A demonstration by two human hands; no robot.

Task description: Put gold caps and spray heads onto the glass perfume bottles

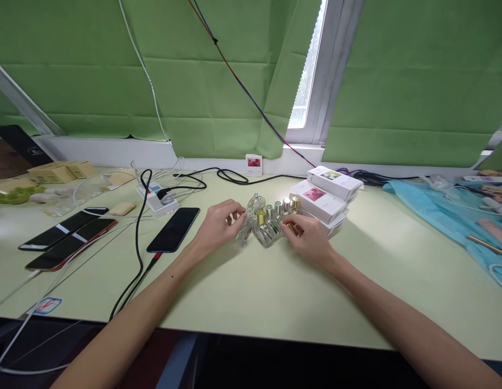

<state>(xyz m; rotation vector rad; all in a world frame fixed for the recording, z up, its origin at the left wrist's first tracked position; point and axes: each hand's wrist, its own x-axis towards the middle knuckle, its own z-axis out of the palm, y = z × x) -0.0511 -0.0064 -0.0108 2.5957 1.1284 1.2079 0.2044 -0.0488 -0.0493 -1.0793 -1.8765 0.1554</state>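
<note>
Several small clear glass perfume bottles stand close together in the middle of the table, between my two hands. The front one, a perfume bottle with a gold cap (264, 235), is wide and faceted; behind it are pale green, silver and gold caps. My left hand (222, 222) is closed, its thumb and fingertips on a clear glass bottle (244, 229) at the group's left side, which looks tilted. My right hand (310, 236) has curled fingers against the right end of the row, around a small perfume bottle with gold showing; the fingers partly hide it.
White boxes (321, 200) with pink pictures are stacked just behind my right hand. A black phone (174, 229) with a cable lies left of my left hand, near a white power strip (157, 199). Blue plastic sheeting (433, 216) covers the right side.
</note>
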